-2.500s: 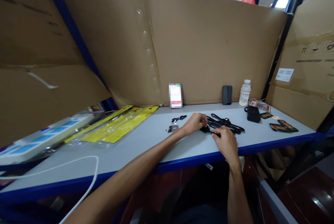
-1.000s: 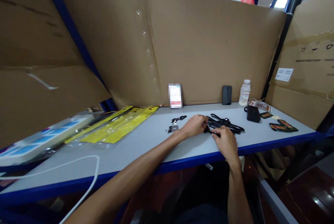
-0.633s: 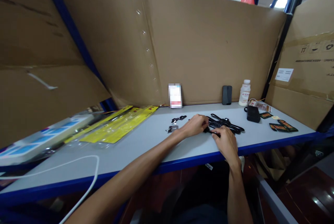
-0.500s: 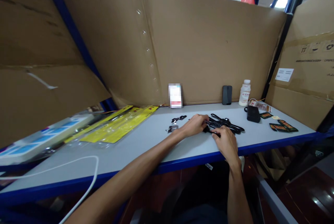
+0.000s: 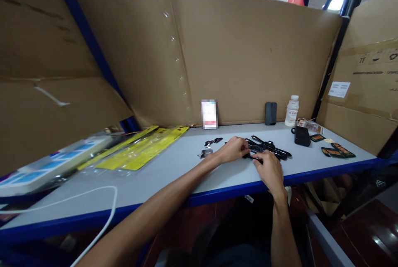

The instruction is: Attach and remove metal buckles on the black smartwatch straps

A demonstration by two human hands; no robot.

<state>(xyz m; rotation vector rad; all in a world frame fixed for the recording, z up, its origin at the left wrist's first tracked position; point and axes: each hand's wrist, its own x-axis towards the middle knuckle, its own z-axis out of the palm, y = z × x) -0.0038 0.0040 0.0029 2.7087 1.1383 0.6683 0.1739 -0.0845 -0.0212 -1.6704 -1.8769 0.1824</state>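
Note:
Near the table's right half, my left hand [image 5: 235, 149] has its fingers pinched together on one end of a slim black part [image 5: 249, 156]. The fingers of my right hand [image 5: 269, 168] are closed on the other end of it, closer to the front edge. My fingers cover much of this part, so its kind is hard to make out. Just beyond both hands lies a loose pile of long black pieces [image 5: 275, 151]. Left of my left hand rest small black clips [image 5: 214, 141] and a small grey metallic piece [image 5: 205, 153].
Yellow-backed clear packages [image 5: 146, 151] lie left, beside a white box with blue patches [image 5: 49, 163]. At the back stand a lit phone [image 5: 209, 114], a dark phone-like object [image 5: 270, 113] and a bottle [image 5: 292, 111]. A black case [image 5: 301, 136] and dark packets [image 5: 340, 150] lie right.
My left fingers have shifted very slightly at the black part. Otherwise both hands and the things on the table stay in place.

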